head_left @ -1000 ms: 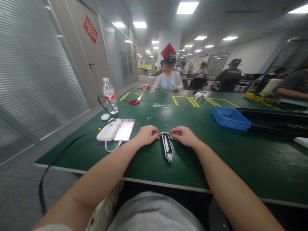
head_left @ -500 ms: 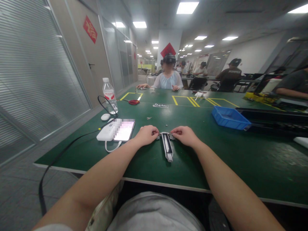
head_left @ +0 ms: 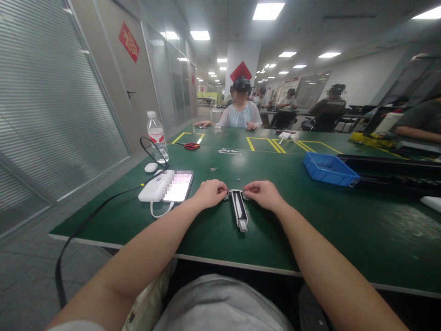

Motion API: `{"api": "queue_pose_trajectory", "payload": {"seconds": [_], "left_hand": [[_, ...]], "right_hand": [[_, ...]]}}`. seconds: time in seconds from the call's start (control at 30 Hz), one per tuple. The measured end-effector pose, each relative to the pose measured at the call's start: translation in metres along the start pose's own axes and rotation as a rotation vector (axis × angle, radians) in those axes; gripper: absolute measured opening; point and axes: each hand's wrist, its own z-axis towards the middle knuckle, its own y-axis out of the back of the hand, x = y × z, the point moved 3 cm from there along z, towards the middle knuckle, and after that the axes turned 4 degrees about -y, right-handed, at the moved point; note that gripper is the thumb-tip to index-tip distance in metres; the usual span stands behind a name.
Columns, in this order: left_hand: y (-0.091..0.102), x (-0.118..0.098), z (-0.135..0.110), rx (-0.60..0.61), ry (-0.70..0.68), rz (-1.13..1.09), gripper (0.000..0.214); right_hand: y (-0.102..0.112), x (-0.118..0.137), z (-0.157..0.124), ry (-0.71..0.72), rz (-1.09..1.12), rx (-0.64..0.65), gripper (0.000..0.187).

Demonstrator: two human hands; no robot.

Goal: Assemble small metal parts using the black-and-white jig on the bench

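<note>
A long, narrow piece with a pale metallic frame and a dark inside (head_left: pixel 240 209) lies on the green table, its narrower tip pointing towards me. My left hand (head_left: pixel 211 193) is closed in a pinch at the left of its far end, by a small grey part (head_left: pixel 226 197). On the opposite side, my right hand (head_left: pixel 263 194) pinches at the right of that end, where another small grey part (head_left: pixel 245 196) shows under the fingertips. Fingers hide most of what is gripped. Just beyond the piece lies a tiny nut-like ring (head_left: pixel 238 179).
Several small metal bits (head_left: pixel 213 169) and a strip of small parts (head_left: pixel 230 151) lie farther back. To the left are a phone (head_left: pixel 181 186), a white power bank (head_left: pixel 151 189) and a water bottle (head_left: pixel 156 138). A blue tray (head_left: pixel 330 170) stands right. A person (head_left: pixel 241 112) sits opposite.
</note>
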Motion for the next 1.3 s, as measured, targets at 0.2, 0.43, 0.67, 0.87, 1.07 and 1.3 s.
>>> {"api": "queue_pose_trajectory", "payload": {"seconds": [0.2, 0.43, 0.67, 0.87, 1.07, 1.3], "left_hand": [[-0.0003, 0.0007, -0.0001, -0.005, 0.002, 0.004, 0.019], [-0.0004, 0.0005, 0.0001, 0.002, 0.0, -0.007, 0.019], [-0.0006, 0.0013, 0.0007, -0.001, -0.002, -0.003, 0.018], [0.0009, -0.0006, -0.0002, 0.009, 0.003, -0.016, 0.018], [-0.0009, 0.001, 0.0006, 0.007, 0.001, -0.013, 0.018], [-0.0008, 0.001, 0.001, 0.007, -0.005, 0.01, 0.019]], "right_hand": [[-0.0002, 0.0006, -0.0005, -0.028, 0.07, 0.032, 0.017], [0.0011, -0.0028, 0.0012, -0.047, 0.107, 0.031, 0.016], [-0.0004, -0.0059, 0.0022, -0.053, 0.12, 0.032, 0.016], [-0.0018, -0.005, 0.0023, -0.05, 0.127, 0.032, 0.015], [-0.0011, -0.0084, 0.0046, -0.003, 0.073, 0.017, 0.018], [0.0019, -0.0019, 0.0011, 0.0, -0.097, 0.037, 0.017]]}}
